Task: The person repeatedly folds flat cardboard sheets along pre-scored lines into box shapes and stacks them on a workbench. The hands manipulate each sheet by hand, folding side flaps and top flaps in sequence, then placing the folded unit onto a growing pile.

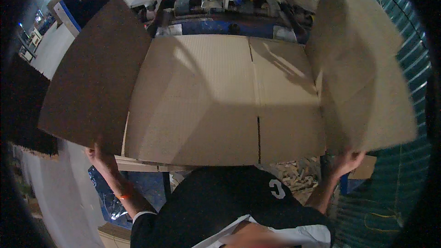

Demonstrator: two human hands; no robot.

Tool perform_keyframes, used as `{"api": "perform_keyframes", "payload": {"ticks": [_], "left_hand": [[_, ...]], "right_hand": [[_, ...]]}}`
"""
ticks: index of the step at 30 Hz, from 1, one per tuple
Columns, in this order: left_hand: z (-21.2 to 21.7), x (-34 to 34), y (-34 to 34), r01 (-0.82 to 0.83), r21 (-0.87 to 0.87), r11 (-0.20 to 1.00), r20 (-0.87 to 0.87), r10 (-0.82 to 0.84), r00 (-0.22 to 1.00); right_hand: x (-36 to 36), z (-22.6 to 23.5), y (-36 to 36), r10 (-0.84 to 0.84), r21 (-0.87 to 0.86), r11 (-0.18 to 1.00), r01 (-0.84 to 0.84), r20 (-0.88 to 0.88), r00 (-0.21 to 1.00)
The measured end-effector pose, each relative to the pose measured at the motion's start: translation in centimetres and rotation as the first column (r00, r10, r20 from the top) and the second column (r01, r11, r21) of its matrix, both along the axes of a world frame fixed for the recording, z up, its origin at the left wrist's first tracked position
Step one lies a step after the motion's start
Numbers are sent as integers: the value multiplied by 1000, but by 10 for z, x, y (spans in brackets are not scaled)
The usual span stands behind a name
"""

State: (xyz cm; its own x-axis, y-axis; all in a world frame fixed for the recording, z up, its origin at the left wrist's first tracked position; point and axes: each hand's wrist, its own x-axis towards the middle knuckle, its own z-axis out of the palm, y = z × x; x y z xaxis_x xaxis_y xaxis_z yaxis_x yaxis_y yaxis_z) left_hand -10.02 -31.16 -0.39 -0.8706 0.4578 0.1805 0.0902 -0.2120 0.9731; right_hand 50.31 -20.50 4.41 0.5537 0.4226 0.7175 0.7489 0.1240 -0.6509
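Observation:
A large brown cardboard box blank (197, 101) lies in front of me, with slots and a crease on its right part. Its left panel (96, 82) is raised and in shade; its right panel (363, 78) is raised too and slightly blurred. My left hand (97, 155) is closed on the near edge of the left panel, some fingers hidden behind the board. At the near edge of the right panel, my right hand (350, 160) is closed in a pinch, its fingertips partly covered.
More cardboard sheets (147, 165) show under the blank's near edge. Beyond it stands a machine with rollers and a blue bar (211, 28). Cardboard scraps (298, 174) lie below to the right. A green corrugated wall (413, 165) runs along the right.

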Motion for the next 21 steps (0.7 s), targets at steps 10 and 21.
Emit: {"api": "perform_keyframes", "payload": {"ticks": [10, 21], "left_hand": [[16, 117, 58, 104, -788, 607, -612, -790, -22], [12, 95, 117, 175, -701, 691, -705, -708, -28]], "right_hand": [[-46, -65, 10, 860, -655, 506, -561, 435, 267], [-60, -46, 121, 837, -733, 538, -416, 523, 161]]}}
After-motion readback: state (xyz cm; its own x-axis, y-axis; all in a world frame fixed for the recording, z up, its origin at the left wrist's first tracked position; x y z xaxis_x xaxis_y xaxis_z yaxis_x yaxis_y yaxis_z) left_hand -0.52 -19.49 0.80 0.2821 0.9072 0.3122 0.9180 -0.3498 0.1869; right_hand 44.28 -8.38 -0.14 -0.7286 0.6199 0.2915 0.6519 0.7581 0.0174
